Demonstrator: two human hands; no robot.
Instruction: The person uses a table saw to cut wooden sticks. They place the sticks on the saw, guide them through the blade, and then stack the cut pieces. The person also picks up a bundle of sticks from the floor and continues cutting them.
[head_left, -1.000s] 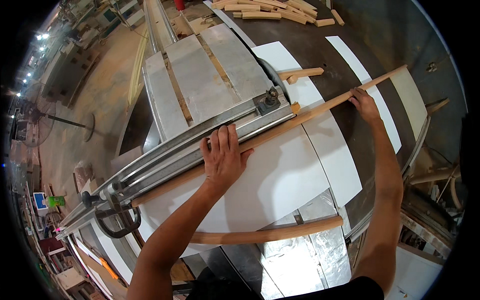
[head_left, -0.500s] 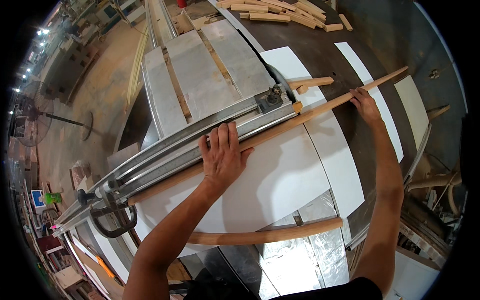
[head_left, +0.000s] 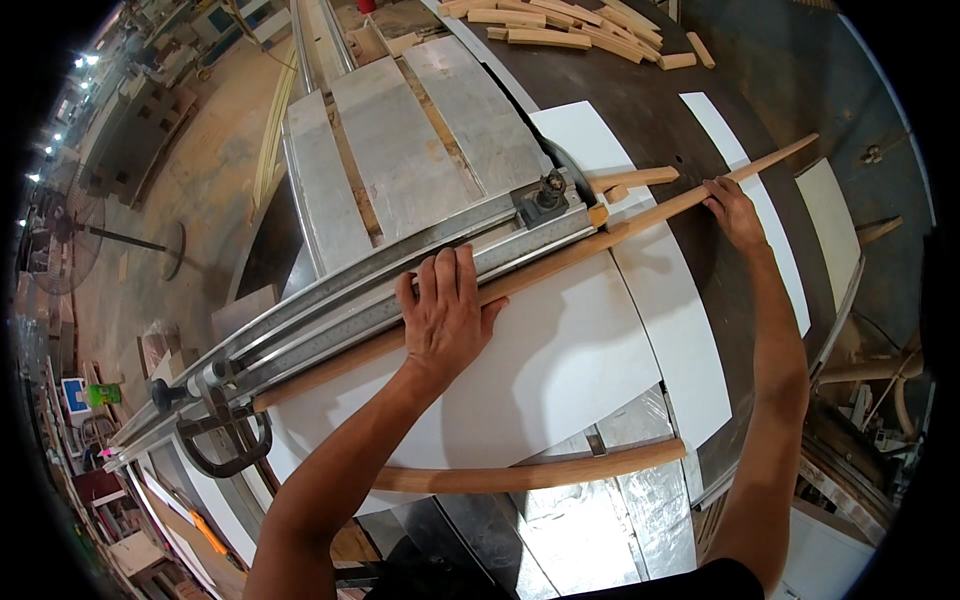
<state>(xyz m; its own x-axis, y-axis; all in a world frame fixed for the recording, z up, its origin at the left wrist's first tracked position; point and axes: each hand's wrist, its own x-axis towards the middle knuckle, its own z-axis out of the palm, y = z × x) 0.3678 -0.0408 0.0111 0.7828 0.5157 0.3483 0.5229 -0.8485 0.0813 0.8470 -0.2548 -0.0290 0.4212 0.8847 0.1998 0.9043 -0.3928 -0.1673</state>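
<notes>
A long, slender, light-brown wooden strip [head_left: 550, 266] lies along the metal fence [head_left: 330, 340], across white panels [head_left: 560, 350]. Your left hand [head_left: 443, 312], half curled, clamps strip and fence together, fingers over the metal, thumb by the wood. Well apart, your right hand [head_left: 735, 212] pinches the strip toward its far end. Your left palm hides part of the wood; your right thumb is hard to make out.

Readable text: none | long silver metal fence rail [head_left: 540, 241]: any surface marks too faint to read | small blue-and-white rectangular panel [head_left: 73, 392]: too small to read | bright green object [head_left: 102, 395]: lettering not legible
</notes>
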